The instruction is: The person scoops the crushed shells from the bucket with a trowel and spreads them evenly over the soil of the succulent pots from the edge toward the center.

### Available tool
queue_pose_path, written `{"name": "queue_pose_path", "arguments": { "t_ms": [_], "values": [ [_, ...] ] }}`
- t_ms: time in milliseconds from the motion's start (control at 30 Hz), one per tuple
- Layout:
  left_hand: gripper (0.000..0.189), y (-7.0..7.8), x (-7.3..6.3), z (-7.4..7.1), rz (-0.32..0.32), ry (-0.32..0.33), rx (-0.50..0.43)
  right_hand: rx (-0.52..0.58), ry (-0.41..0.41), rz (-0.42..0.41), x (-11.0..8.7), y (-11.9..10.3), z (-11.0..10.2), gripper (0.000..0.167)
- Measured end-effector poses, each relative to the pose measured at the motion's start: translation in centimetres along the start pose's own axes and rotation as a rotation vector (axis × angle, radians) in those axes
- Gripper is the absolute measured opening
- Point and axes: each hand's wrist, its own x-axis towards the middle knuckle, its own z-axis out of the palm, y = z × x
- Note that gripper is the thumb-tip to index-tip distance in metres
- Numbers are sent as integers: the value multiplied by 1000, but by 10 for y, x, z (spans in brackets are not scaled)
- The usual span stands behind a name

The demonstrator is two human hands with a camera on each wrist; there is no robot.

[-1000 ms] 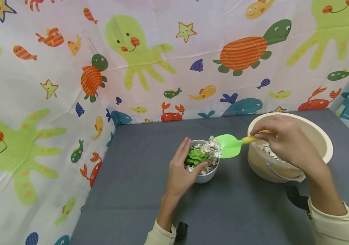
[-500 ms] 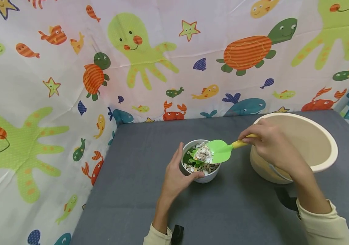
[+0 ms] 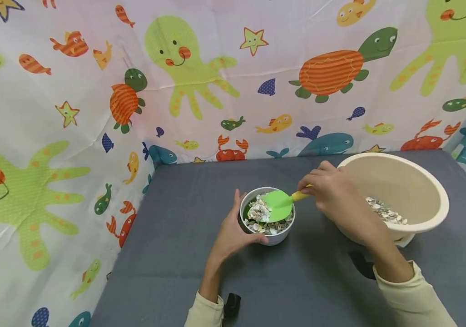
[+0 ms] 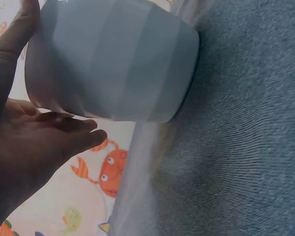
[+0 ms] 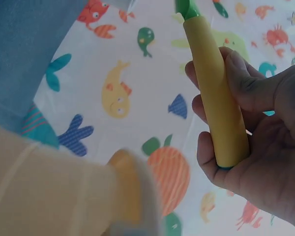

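Note:
My right hand [image 3: 335,195] grips the yellow handle of a toy trowel [image 3: 279,206]; the right wrist view shows fingers and thumb round that handle [image 5: 216,93]. Over a small white flowerpot [image 3: 275,239] the green blade tilts down to the left, with a heap of shell pieces [image 3: 259,210] at its tip. More shell bits lie inside the pot, and the green succulent is mostly hidden. My left hand [image 3: 233,231] holds the pot, thumb at the near rim, fingers round its left side. The pot's ridged wall [image 4: 118,59] fills the top of the left wrist view.
To the right stands a large cream tub [image 3: 404,177] with shell pieces [image 3: 386,211] in its bottom, partly behind my right forearm. Both containers stand on a grey cloth-covered table [image 3: 175,254]. A curtain [image 3: 216,45] printed with sea animals hangs behind and at the left.
The right hand has moved left with the trowel, bringing its blade from the pot's right rim to over the middle. Shell pieces now cover most of the succulent. The left hand stays at the pot.

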Motion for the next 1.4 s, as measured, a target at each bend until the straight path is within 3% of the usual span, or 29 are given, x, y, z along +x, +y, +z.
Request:
{"name": "queue_pose_path", "arguments": {
  "t_ms": [133,267,700,833,933,1133,1400],
  "values": [
    [145,1,-1,-2,-39,-22,30,-84,11,-52,4,-13,3,40],
    [140,3,-3,-1,-66,-21,21,-187,26,-89,6,-28,5,34],
    [126,7,-12,6,-57,124,28,-501,93,-201,15,-53,23,26],
    [122,7,-15,12,-45,194,74,-517,118,-206,18,-56,26,25],
    [119,6,-16,17,-38,249,106,-525,143,-208,21,-57,28,15],
    [112,6,-20,25,32,352,150,-559,168,-219,26,-62,29,10],
    [113,6,-24,28,41,400,177,-575,203,-227,27,-67,26,8]
  ]
}}
